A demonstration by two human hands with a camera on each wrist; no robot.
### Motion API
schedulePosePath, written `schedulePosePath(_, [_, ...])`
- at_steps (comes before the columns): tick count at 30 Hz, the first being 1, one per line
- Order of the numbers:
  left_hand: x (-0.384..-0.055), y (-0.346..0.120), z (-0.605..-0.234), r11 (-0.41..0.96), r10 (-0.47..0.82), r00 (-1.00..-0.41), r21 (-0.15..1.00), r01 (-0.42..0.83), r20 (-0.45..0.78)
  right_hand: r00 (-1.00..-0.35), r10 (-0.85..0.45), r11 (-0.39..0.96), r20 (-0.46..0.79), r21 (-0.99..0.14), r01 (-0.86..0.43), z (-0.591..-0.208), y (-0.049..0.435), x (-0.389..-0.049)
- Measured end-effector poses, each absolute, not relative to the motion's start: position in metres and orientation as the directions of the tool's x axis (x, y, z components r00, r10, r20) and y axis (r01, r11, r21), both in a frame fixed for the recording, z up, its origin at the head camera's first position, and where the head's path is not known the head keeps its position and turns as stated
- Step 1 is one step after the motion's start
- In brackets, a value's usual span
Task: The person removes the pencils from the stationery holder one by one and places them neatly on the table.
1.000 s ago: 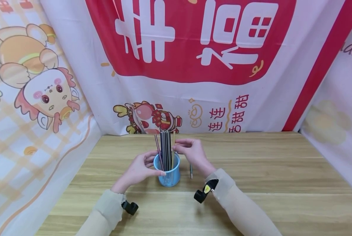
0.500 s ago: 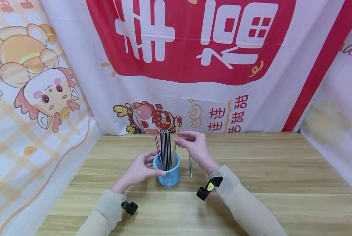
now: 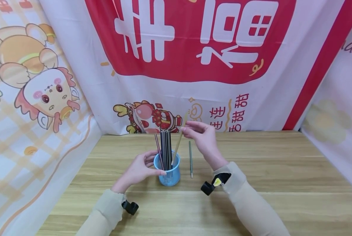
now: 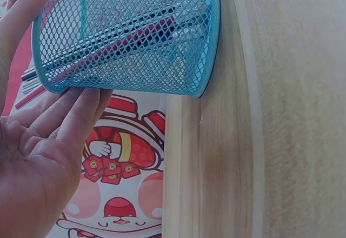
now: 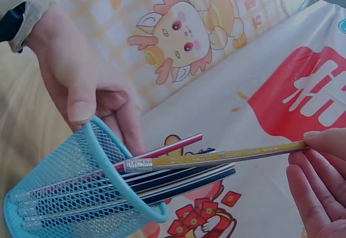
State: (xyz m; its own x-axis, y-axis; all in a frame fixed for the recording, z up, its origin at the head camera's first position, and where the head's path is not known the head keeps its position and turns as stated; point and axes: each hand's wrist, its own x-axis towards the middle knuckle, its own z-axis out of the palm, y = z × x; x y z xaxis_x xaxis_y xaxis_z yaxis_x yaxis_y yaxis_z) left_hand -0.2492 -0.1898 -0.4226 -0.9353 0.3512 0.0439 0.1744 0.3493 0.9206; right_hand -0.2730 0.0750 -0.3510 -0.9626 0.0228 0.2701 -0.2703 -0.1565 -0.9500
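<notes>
A light-blue mesh pencil cup [image 3: 169,178] stands upright on the table, holding several black-and-white striped pencils [image 3: 166,150] and a dark-red one [image 3: 158,147]. My left hand [image 3: 139,168] holds the cup near its rim, thumb on the near side and fingers round the far side. Between thumb and fingertips, my right hand [image 3: 204,136] pinches a yellow pencil [image 5: 232,156] close to its upper end. That pencil slants up to the right, its metal-ferrule end low at the cup's mouth. Mesh and pencils show from the side in the left wrist view.
A dark-green pencil [image 3: 190,159] lies on the wooden table [image 3: 252,170] just right of the cup. Behind the table hangs a red and white printed cloth [image 3: 187,72], and another patterned cloth [image 3: 31,131] walls the left side.
My right hand has moved up and to the right, drawing the yellow pencil higher and tilting it. More of the green pencil shows now. The left hand and cup have stayed put.
</notes>
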Motion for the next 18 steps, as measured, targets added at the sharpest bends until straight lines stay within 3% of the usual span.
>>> schedulePosePath(18, [-0.247,-0.190,-0.421,0.349,0.345,-0.937,0.920,0.177,0.050,-0.953,0.080,-0.131,0.292,-0.945,-0.301,-0.342,0.097,-0.270])
